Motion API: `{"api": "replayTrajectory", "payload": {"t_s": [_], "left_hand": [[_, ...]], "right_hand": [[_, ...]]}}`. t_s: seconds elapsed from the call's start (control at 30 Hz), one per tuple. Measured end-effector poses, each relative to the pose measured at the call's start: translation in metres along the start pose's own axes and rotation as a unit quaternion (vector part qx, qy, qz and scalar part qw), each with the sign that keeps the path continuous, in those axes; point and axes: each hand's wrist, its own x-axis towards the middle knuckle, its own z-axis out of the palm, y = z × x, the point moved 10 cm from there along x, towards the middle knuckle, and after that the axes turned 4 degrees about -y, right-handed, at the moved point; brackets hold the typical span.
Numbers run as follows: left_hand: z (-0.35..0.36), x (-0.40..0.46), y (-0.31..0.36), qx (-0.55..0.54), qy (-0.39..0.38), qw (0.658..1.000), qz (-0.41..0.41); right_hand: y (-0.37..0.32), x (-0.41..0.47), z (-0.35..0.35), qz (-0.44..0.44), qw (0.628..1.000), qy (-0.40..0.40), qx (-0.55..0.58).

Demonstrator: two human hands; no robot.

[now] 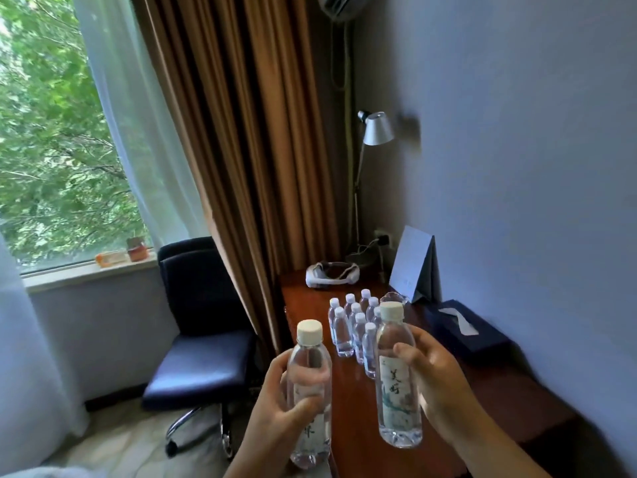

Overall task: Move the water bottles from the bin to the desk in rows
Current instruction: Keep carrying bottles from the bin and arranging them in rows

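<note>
My left hand [282, 405] grips a clear water bottle [309, 370] with a white cap, upright, just off the desk's near left edge. My right hand [434, 384] holds a second clear bottle [396, 381] with a printed label, upright above the reddish wooden desk [489, 384]. Several small capped bottles [355, 326] stand in rows on the desk beyond both hands. The bin is out of view.
A dark tissue box [462, 326], a folded card [413, 267], a white headset [331, 274] and a desk lamp [375, 131] sit at the back along the wall. A dark office chair [203, 343] stands left of the desk, beside brown curtains [248, 150].
</note>
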Motion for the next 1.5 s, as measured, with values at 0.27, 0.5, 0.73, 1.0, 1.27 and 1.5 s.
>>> {"api": "replayTrajectory", "payload": {"t_s": [0.27,0.5,0.73,1.0,1.27,1.5], "left_hand": [[-0.058,0.083,-0.081,0.061,-0.017,0.997,-0.053],[-0.077,0.191,-0.141,0.094,-0.154,0.979,-0.091],[-0.095,0.247,-0.229,0.117,-0.214,0.952,-0.186],[-0.048,0.307,-0.298,0.161,-0.310,0.920,-0.179],[-0.033,0.336,-0.356,0.285,-0.371,0.881,-0.067],[-0.031,0.337,-0.391,0.258,-0.393,0.876,-0.110]], "right_hand": [[0.067,0.075,0.014,0.026,0.995,0.071,-0.068],[0.096,0.135,0.006,0.015,0.958,0.228,-0.175],[0.169,0.153,0.000,0.091,0.913,0.326,-0.227],[0.247,0.168,-0.033,0.167,0.866,0.397,-0.253],[0.334,0.173,-0.038,0.196,0.867,0.413,-0.200],[0.349,0.167,-0.029,0.181,0.869,0.409,-0.213]]}}
